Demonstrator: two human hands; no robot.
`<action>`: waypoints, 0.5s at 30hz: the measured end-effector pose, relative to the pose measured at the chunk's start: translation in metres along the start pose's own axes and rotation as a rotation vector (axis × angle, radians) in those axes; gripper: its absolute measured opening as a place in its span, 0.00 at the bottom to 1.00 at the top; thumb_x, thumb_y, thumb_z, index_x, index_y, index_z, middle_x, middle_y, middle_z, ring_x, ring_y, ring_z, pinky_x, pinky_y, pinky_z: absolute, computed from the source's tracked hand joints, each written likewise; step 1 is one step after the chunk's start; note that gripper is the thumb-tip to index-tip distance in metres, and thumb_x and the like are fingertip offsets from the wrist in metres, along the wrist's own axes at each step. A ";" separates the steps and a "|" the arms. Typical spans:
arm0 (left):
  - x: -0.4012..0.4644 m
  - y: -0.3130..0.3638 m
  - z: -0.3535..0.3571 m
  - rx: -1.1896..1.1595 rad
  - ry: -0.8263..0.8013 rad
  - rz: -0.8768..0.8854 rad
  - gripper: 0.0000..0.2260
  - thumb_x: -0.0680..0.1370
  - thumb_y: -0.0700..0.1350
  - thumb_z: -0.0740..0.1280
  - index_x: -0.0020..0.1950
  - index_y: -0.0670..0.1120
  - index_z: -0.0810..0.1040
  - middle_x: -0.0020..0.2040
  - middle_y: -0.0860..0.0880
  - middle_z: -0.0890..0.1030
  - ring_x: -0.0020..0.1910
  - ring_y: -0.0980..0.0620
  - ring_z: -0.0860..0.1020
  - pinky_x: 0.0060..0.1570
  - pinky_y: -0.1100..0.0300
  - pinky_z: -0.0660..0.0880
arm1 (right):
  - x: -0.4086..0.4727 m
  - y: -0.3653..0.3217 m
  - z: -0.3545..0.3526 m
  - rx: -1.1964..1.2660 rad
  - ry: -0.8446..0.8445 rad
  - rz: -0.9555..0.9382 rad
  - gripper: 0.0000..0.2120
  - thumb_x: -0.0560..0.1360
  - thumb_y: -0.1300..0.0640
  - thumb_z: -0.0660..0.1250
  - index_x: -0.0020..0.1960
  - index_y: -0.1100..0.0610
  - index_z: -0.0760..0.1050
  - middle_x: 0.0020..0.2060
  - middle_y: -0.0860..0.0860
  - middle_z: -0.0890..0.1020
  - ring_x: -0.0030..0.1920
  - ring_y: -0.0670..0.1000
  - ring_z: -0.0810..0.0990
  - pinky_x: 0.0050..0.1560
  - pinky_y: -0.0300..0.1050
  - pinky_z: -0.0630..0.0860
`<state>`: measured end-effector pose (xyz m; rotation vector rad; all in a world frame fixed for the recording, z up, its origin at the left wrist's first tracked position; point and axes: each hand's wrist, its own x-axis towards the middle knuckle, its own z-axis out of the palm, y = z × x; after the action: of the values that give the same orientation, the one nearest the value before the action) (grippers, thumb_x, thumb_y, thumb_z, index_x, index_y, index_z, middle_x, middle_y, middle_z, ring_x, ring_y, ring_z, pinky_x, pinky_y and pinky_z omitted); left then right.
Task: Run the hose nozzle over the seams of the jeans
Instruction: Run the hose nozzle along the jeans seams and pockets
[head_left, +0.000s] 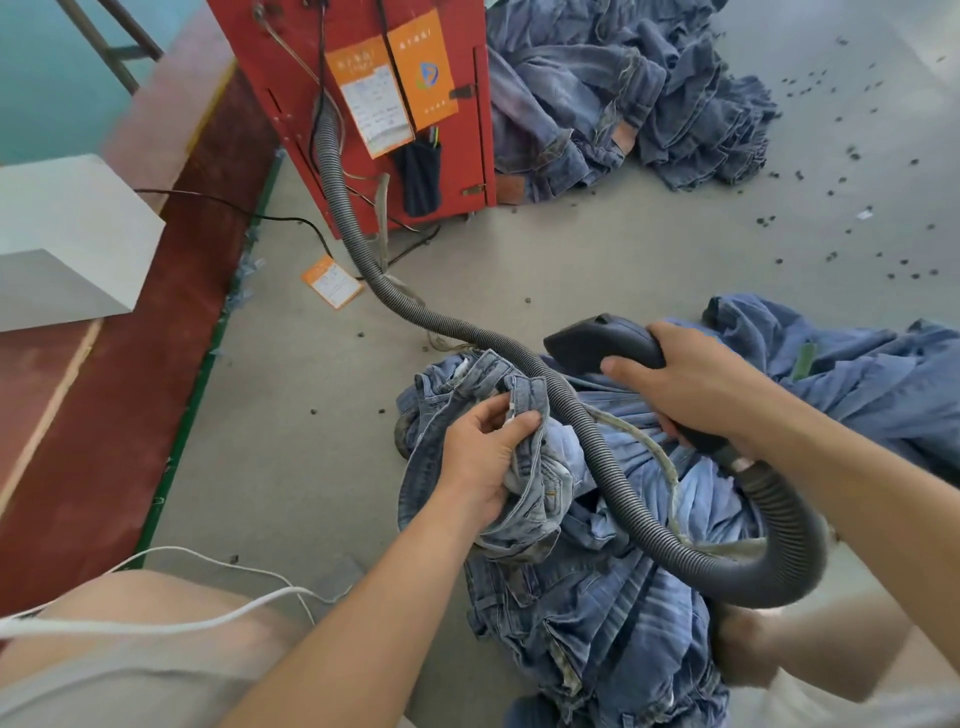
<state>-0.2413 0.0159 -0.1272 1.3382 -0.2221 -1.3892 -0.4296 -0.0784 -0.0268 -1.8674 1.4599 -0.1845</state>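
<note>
Gripping the nozzle (605, 340), the right hand (691, 384) risks snagging the hose (597, 441) lying across the jeans (524, 488) that the left hand (483, 462) pinches at frame centre.

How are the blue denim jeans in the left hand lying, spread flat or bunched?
Bunched. The left hand grips a crumpled fold of the blue denim jeans, the waistband curled over, on a heap of denim.

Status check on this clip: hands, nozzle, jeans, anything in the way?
Left hand grips bunched jeans at the waistband. Right hand grips the nozzle, raised off the denim. Hose loops across the jeans beside the left hand.
</note>
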 end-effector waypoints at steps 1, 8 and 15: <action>0.000 0.002 0.000 -0.020 -0.007 -0.008 0.14 0.76 0.32 0.74 0.59 0.44 0.82 0.51 0.44 0.88 0.48 0.48 0.87 0.48 0.56 0.84 | -0.004 0.000 0.000 -0.020 -0.047 -0.042 0.11 0.79 0.40 0.69 0.48 0.47 0.72 0.24 0.45 0.80 0.20 0.49 0.79 0.21 0.43 0.75; -0.007 0.009 -0.006 -0.101 -0.290 -0.045 0.24 0.78 0.25 0.65 0.73 0.41 0.75 0.62 0.43 0.84 0.57 0.47 0.83 0.57 0.53 0.82 | 0.003 -0.007 0.013 -0.161 0.016 0.012 0.15 0.81 0.41 0.66 0.54 0.53 0.72 0.33 0.52 0.81 0.24 0.50 0.80 0.24 0.44 0.75; -0.006 0.010 -0.005 -0.029 -0.308 0.033 0.28 0.77 0.25 0.66 0.71 0.50 0.76 0.64 0.49 0.84 0.63 0.49 0.83 0.54 0.58 0.81 | -0.016 -0.003 -0.005 -0.093 -0.100 -0.090 0.13 0.78 0.37 0.67 0.48 0.45 0.71 0.25 0.49 0.80 0.20 0.49 0.78 0.23 0.44 0.75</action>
<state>-0.2338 0.0201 -0.1181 1.0874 -0.4262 -1.5615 -0.4356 -0.0661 -0.0161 -1.9902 1.3381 -0.0662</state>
